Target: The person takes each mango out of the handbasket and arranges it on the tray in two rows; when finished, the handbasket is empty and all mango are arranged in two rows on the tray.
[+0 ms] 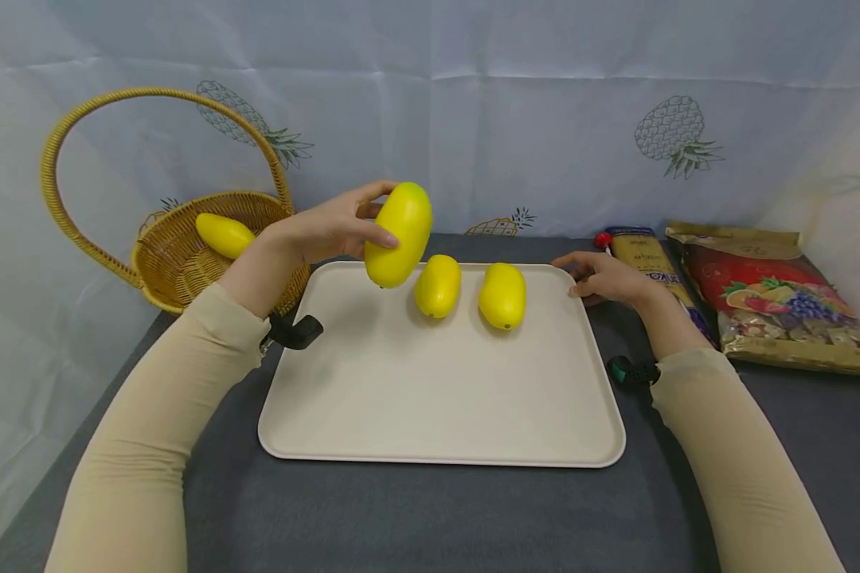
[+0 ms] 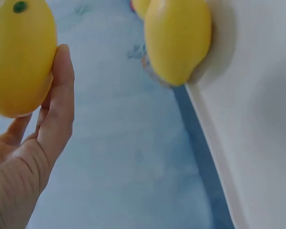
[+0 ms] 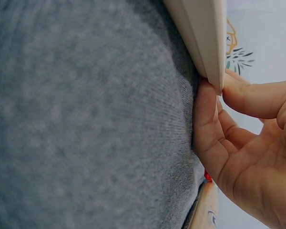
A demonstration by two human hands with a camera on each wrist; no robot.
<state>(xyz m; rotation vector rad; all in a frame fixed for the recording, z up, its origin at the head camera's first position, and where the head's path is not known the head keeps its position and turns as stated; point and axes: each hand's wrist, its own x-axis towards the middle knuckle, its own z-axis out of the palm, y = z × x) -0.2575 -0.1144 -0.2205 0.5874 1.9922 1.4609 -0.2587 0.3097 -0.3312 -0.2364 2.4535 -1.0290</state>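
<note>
My left hand [image 1: 337, 225] grips a yellow mango [image 1: 400, 235] and holds it up over the back left part of a beige tray [image 1: 444, 398]. In the left wrist view the thumb and fingers lie round the lower part of this mango [image 2: 21, 62]. Two more mangoes, one left [image 1: 438, 286] and one right [image 1: 502, 296], lie side by side near the tray's back edge. At the tray's back right corner, my right hand [image 1: 607, 276] pinches the rim. The right wrist view shows its thumb and fingers at the tray edge [image 3: 200, 36].
A wicker basket [image 1: 159, 267] with a tall handle stands at the back left, with another mango [image 1: 225, 235] in it. At the right lie a blue-and-gold packet [image 1: 648, 259] and a red-and-gold bag [image 1: 788, 290]. A pineapple-print cloth [image 1: 545, 143] hangs behind the grey tabletop [image 1: 430, 517].
</note>
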